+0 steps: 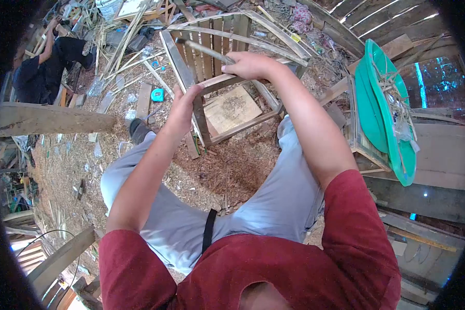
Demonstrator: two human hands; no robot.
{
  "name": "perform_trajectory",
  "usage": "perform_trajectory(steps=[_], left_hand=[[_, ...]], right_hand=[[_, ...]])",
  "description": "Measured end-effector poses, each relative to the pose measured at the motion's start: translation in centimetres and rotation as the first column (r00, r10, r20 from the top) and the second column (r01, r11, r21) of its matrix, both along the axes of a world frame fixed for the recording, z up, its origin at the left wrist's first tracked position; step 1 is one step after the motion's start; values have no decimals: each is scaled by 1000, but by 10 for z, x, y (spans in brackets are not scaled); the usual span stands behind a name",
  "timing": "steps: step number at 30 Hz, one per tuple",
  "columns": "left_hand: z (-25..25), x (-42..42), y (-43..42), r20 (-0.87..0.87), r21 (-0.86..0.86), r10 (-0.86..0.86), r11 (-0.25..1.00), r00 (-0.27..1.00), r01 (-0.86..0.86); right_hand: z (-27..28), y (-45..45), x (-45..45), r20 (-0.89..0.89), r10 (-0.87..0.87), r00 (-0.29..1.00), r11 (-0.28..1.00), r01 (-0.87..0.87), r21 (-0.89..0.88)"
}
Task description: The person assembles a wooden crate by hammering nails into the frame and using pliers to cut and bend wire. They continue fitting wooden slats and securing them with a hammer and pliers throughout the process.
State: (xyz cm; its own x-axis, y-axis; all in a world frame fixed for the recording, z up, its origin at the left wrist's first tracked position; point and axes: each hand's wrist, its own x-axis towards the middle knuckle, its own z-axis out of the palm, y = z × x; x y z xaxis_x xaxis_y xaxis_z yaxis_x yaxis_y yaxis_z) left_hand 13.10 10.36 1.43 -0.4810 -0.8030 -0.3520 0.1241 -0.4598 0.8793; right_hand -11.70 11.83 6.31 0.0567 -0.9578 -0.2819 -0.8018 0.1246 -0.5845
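Note:
Between my legs stands a wooden slatted frame [225, 32], which looks like a small chair or crate lying tilted. My left hand [181, 108] is closed around its near left corner, thumb and fingertips at the top of an upright piece. My right hand [249, 65] grips a hammer [206, 50] by its wooden handle. The hammer lies above the frame's near rail, its small dark head pointing to the left. A square board [232, 109] shows through the lower opening of the frame, with sawdust on it.
Wood shavings cover the ground [72, 175]. A turquoise tape measure [157, 95] lies left of the frame, near scattered wood strips [126, 57]. Another person [44, 72] in dark clothes sits at upper left. Green plastic chairs or basins [392, 113] stand at right. A wooden beam [57, 119] juts in from the left.

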Motion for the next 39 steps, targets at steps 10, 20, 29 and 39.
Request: perform_trajectory(steps=[10, 20, 29, 39], left_hand=[[-6, -5, -8, 0, -71, 135, 988, 991, -134], [23, -82, -41, 13, -217, 255, 945, 967, -246], [11, -111, -63, -165, -175, 175, 963, 971, -204], [-56, -76, -38, 28, -167, -80, 982, 996, 84]], right_hand=[[-12, -11, 24, -112, -186, 976, 978, 173, -116], [14, -26, -38, 7, -315, 949, 911, 305, -279], [33, -31, -56, -76, -365, 928, 916, 343, -210], [-30, -15, -52, -186, -202, 962, 979, 197, -46]])
